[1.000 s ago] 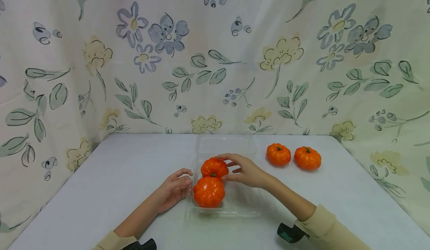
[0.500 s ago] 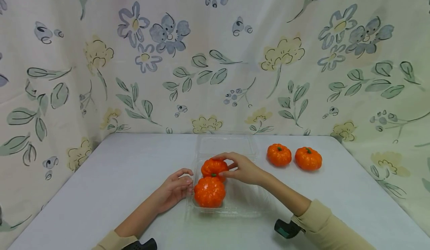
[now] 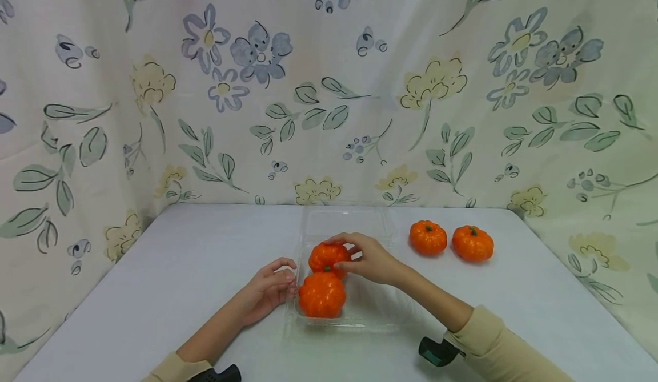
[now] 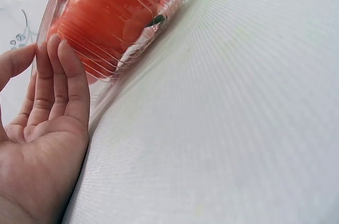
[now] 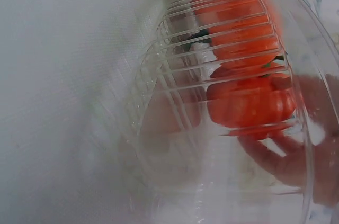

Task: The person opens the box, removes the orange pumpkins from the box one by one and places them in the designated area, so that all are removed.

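Two small orange decorative pumpkins, a near one (image 3: 322, 295) and a far one (image 3: 325, 258), sit along the left side of a clear plastic clamshell container (image 3: 370, 308). My right hand (image 3: 372, 259) grips the far pumpkin, fingers over its top and thumb on its near side. Through the ribbed clear wall, the right wrist view shows that hand's fingers (image 5: 275, 155) by the pumpkin (image 5: 251, 99). My left hand (image 3: 269, 288) rests against the container's left side, fingers loosely extended. In the left wrist view, its fingertips (image 4: 71, 54) touch the clear wall.
Two more orange pumpkins, one (image 3: 428, 237) beside the other (image 3: 472, 243), lie on the white table (image 3: 205, 245) at the back right. The container's clear lid (image 3: 344, 221) lies folded back behind it. A floral curtain (image 3: 329, 113) hangs behind the table.
My right hand has shifted slightly left, and its thumb has closed onto the far pumpkin. The left hand and the other pumpkins have stayed in place.
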`<state>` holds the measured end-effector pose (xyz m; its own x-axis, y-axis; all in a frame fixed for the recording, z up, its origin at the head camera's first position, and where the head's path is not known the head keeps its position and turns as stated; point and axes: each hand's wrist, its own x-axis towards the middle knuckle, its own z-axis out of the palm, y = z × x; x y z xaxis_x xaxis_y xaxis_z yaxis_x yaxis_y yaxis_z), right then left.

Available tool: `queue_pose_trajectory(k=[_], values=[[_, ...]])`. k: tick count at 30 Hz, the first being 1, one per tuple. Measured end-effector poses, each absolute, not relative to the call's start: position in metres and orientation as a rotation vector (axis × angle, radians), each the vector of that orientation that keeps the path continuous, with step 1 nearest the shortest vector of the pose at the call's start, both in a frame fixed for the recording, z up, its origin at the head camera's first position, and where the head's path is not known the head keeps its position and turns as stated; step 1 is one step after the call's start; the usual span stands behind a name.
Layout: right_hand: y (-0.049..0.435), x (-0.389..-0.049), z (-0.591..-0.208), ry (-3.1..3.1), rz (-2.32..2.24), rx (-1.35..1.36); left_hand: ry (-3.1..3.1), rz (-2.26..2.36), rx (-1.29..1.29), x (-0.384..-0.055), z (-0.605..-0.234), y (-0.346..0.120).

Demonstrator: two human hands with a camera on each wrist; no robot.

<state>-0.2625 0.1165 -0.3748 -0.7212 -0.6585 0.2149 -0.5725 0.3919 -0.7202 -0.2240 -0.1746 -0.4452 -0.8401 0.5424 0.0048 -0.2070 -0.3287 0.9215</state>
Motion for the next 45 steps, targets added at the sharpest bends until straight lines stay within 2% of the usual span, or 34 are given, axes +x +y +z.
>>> queue_pose_trajectory(k=[29, 45], values=[[0.128, -0.264, -0.373, 2.557, -1.273, -1.159, 1.471, 2.189, 0.452, -0.226, -0.449, -0.174], [0.137, -0.261, -0.373, 2.520, -1.335, -1.029, 1.480, 2.189, 0.442, -0.226, -0.449, -0.174]])
